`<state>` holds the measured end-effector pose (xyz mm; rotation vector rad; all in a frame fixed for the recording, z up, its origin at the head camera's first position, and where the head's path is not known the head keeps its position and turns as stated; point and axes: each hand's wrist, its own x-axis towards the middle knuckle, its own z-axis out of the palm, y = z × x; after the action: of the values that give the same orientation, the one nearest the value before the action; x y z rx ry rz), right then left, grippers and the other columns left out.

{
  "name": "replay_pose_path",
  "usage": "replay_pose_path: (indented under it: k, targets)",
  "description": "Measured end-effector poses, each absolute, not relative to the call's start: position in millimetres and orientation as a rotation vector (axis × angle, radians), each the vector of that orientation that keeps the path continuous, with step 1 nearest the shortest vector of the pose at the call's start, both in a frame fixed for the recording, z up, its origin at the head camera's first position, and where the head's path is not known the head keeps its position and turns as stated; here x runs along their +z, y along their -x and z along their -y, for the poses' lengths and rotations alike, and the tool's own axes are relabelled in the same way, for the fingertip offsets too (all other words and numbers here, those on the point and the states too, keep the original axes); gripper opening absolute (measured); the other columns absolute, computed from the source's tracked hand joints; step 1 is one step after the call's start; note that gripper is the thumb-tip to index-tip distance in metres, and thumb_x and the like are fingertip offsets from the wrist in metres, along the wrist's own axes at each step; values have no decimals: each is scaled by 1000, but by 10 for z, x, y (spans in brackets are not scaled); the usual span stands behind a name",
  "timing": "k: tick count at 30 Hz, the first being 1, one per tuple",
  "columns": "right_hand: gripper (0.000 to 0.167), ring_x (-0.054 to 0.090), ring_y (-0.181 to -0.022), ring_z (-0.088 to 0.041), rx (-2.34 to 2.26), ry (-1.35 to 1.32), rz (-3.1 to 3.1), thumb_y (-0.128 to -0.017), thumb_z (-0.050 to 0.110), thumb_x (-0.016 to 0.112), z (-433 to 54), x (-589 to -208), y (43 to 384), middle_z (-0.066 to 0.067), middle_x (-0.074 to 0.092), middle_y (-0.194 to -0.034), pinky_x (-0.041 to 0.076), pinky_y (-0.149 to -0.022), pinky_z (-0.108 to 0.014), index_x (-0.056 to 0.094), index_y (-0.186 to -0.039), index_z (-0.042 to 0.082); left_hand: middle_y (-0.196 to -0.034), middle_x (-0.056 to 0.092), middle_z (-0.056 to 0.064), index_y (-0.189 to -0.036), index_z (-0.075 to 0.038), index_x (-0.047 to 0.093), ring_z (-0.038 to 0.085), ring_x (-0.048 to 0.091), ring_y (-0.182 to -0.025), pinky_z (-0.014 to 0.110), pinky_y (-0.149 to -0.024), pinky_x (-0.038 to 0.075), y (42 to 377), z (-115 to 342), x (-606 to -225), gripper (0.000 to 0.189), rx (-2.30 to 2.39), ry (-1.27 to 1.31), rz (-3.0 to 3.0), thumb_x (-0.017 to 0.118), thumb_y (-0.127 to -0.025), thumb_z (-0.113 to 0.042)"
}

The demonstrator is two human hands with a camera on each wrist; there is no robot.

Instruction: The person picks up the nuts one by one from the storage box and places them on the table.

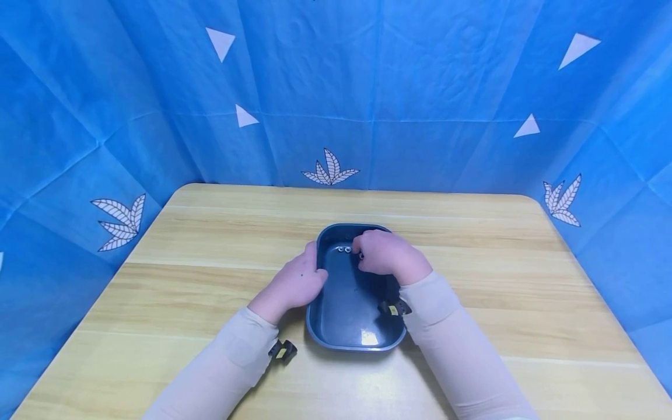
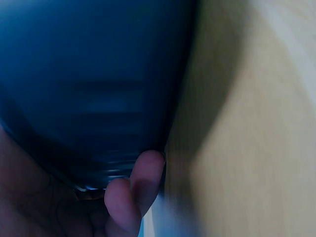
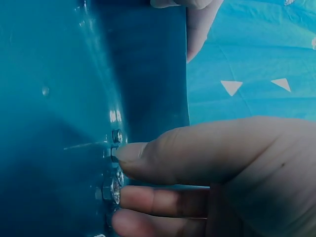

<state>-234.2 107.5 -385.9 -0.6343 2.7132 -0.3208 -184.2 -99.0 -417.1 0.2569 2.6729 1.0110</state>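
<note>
A dark blue rectangular bin [image 1: 341,315] with rounded corners stands on the table. My left hand [image 1: 300,279] grips its left wall, thumb inside the rim and fingers outside; the left wrist view shows fingertips [image 2: 147,165] against the outer side. Reaching into the bin's far end, my right hand [image 1: 385,254] pinches at a small metal nut [image 3: 119,175], with thumb above it and fingers below. More shiny nuts line up along the foot of the far wall, one nut [image 3: 117,135] just past the thumb and a larger nut [image 3: 111,189] at the fingertips. Part of the row is hidden by the right hand.
The wooden table [image 1: 210,291] extends around the bin on all sides. A blue curtain [image 1: 336,70] with white triangles and leaf prints hangs behind and beside it. Dark wrist cameras sit at both cuffs, the right one [image 1: 395,307] over the bin.
</note>
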Motion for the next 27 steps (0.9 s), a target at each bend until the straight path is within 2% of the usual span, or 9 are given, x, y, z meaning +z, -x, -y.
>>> replay_pose_path:
  k: [8, 18, 27]
  targets:
    - [27, 61, -87, -17, -258, 686, -2713, -91, 7, 65, -1076, -3871, 2331, -2, 70, -111, 53, -84, -36, 75, -115, 13, -147, 48, 14, -158, -3, 19, 29, 55, -112, 46, -95, 46, 1852, 992, -4168, 65, 1020, -282, -2676, 46, -102, -24]
    - [25, 58, -91, -19, -211, 646, -2700, -91, 8, 65, -1064, -3889, 2310, 1, 69, -108, 52, -82, -36, 74, -112, 16, -146, 49, 13, -157, -4, 20, 29, 55, -111, 46, -94, 46, 1852, 990, -4172, 64, 1028, -290, -2675, 46, -102, -24]
    - [15, 57, -86, -17, -122, 686, -2703, -87, 11, 69, -1060, -3913, 2312, 6, 65, -94, 48, -74, -34, 70, -98, 20, -144, 50, 13, -158, -5, 19, 30, 56, -109, 45, -89, 47, 1828, 981, -4156, 65, 1024, -262, -2677, 46, -102, -24]
